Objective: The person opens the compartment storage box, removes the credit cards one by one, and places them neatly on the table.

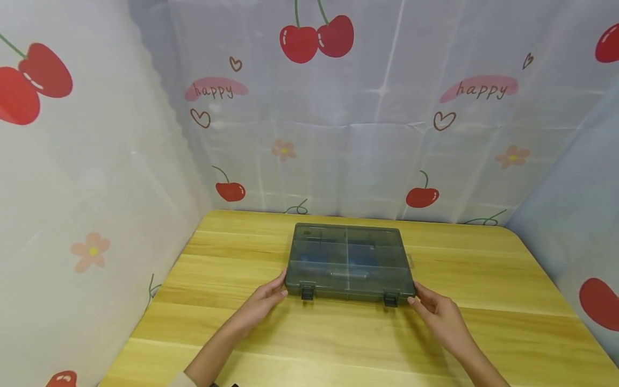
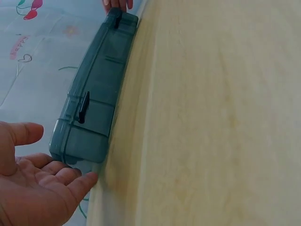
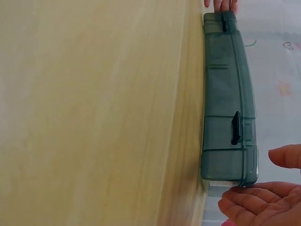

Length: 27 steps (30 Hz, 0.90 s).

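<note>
A flat, translucent grey-green plastic compartment box [image 1: 348, 294] lies on the wooden table with its lid down. Through the lid show dividers and blurred blue shapes [image 1: 362, 257]. Two dark latches, left [image 1: 307, 293] and right [image 1: 390, 299], jut out from its front side. My left hand [image 1: 266, 298] is at the box's left front corner, fingertips along its end and thumb apart from it in the left wrist view. At the right front corner, my right hand [image 1: 437, 312] has its fingers against the end; the right wrist view shows its thumb [image 3: 286, 156] held away from the box.
The yellow wood-grain table [image 1: 232, 247] has rounded far corners. White sheets printed with cherries, hearts and flowers enclose it: a back one [image 1: 338, 161], a left one [image 1: 121, 188] and a right one [image 1: 570, 215]. A small dark object [image 1: 227, 385] shows at the bottom edge beside the left sleeve.
</note>
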Each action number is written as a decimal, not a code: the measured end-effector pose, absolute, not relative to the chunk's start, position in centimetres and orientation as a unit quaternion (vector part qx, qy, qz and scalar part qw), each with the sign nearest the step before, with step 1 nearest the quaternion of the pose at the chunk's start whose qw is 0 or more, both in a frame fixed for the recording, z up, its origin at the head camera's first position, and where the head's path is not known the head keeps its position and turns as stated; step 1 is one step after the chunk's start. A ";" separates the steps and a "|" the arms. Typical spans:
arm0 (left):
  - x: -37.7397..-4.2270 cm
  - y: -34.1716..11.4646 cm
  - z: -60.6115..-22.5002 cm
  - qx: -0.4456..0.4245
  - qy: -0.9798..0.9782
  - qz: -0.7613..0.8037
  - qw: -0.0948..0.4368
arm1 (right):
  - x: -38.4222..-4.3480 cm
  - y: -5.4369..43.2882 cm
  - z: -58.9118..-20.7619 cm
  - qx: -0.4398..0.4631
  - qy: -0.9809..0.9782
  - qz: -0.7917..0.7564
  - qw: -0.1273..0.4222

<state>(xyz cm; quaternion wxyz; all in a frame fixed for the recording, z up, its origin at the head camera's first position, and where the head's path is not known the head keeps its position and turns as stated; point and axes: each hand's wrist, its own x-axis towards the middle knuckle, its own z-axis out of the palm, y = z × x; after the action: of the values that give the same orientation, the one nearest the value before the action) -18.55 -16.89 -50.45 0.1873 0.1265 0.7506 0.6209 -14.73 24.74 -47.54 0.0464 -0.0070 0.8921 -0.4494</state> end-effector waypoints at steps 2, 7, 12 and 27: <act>-18.4 -16.9 -50.2 0.129 0.756 0.616 0.183 | -14.7 24.7 -47.5 -0.009 0.894 -0.446 0.045; -18.0 -16.8 -49.7 0.137 0.766 0.602 0.181 | -14.5 24.8 -47.2 -0.008 0.899 -0.436 0.042; -17.4 -16.7 -49.0 0.137 0.773 0.591 0.187 | -14.1 24.9 -46.9 -0.008 0.905 -0.425 0.033; -16.3 -16.5 -46.9 0.155 0.772 0.588 0.185 | -13.6 25.2 -45.6 -0.030 0.906 -0.422 -0.015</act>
<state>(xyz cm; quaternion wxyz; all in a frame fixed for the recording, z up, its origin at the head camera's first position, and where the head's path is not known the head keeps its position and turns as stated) -16.34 -16.52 -46.89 0.1850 0.1550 0.7719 0.5881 -13.59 25.15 -45.65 -0.0150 -0.0300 0.9060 -0.4220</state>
